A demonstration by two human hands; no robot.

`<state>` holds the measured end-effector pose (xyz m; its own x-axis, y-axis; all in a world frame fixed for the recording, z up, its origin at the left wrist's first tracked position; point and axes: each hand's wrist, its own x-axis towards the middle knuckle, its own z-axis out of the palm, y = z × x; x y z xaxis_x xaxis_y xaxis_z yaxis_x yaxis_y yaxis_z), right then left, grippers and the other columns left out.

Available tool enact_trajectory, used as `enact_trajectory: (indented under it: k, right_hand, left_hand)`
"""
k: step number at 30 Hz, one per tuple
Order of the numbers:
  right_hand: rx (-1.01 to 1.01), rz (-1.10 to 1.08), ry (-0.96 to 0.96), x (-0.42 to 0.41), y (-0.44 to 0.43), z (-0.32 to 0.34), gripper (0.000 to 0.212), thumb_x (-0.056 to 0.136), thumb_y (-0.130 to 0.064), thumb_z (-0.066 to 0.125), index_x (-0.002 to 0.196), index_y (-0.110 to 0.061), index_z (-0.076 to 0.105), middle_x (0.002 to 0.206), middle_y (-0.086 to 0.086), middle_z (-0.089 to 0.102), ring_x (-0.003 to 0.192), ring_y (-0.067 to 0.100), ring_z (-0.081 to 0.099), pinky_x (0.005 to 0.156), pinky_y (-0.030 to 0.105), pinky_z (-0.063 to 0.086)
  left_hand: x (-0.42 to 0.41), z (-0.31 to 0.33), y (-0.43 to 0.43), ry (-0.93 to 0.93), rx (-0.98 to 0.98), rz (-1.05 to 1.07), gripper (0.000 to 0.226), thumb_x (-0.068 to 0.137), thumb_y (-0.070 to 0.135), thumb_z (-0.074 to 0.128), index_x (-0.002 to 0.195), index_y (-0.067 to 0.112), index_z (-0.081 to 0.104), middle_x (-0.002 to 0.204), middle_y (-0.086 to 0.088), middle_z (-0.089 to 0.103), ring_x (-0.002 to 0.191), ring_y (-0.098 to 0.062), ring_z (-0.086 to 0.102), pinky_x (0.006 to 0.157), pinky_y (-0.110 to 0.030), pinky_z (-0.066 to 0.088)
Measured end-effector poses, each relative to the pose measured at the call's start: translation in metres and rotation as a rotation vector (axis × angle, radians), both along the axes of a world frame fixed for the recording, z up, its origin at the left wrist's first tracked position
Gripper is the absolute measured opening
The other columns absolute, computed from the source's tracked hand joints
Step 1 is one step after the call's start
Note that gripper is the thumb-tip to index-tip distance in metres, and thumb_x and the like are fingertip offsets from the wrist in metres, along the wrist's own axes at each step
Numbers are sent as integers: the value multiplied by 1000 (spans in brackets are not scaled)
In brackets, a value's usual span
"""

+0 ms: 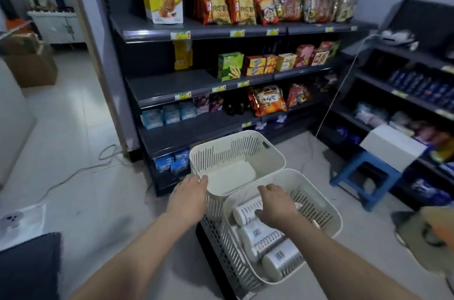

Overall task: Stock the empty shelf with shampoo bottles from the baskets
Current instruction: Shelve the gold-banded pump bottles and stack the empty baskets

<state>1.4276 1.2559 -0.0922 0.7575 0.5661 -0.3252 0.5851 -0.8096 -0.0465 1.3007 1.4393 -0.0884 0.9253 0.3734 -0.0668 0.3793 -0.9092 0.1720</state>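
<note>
Two cream slotted baskets stand on a black perforated crate [216,245] on the floor. The near basket [326,208] holds several white shampoo bottles [265,238] lying on their sides. The far basket [228,142] holds one white bottle [233,174] lying flat. My right hand [276,206] reaches into the near basket and rests on the top bottle, fingers spread over it. My left hand [189,196] hovers at the far basket's near-left rim, fingers apart, holding nothing. The dark shelf unit [172,86] has bare stretches at its left on several levels.
Snack bags and boxes fill the shelves' right portions. A second shelf unit [405,93] stands at right, with a blue stool [363,177] and a white box [393,145] before it. Cables [81,169] trail over the floor at left. A cardboard box [32,66] sits far left.
</note>
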Motion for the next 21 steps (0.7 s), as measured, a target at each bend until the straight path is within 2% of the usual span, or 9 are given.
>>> enact_trajectory:
  k: [4, 8, 14, 19, 21]
  right_hand:
    - [-14, -52, 27, 26, -39, -15, 60, 90, -36, 59, 141, -14, 38, 143, 10, 44, 132, 29, 41, 108, 41, 39]
    - [-50, -77, 72, 55, -75, -36, 69, 91, -37, 60, 150, -16, 30, 154, 11, 36, 141, 29, 32, 115, 43, 34]
    - [-91, -109, 170, 93, -114, -70, 60, 91, -36, 60, 145, -19, 38, 146, 7, 44, 132, 26, 43, 106, 41, 43]
    - [-116, -130, 253, 112, -128, -97, 53, 92, -29, 58, 142, -19, 42, 146, 7, 44, 132, 27, 45, 106, 41, 44]
    - [-152, -159, 287, 116, -131, -111, 55, 90, -32, 61, 140, -18, 44, 142, 9, 48, 127, 27, 49, 104, 41, 46]
  left_hand:
    - [40, -18, -36, 41, -46, -62, 62, 90, 23, 59, 144, 12, 31, 140, -7, 42, 133, -24, 35, 105, -38, 39]
    - [80, -43, -74, 113, -85, -107, 62, 90, 24, 58, 144, 13, 31, 138, -6, 42, 133, -24, 36, 101, -37, 41]
    - [124, -80, -116, 225, -83, -119, 61, 90, 36, 60, 143, 16, 35, 137, -4, 46, 130, -22, 41, 103, -32, 36]
    - [145, -105, -136, 324, -130, -147, 52, 92, 33, 59, 137, 14, 39, 135, -6, 47, 126, -24, 43, 99, -35, 39]
    - [151, -119, -140, 373, -151, -155, 57, 92, 33, 59, 141, 13, 36, 137, -7, 46, 128, -24, 42, 101, -36, 39]
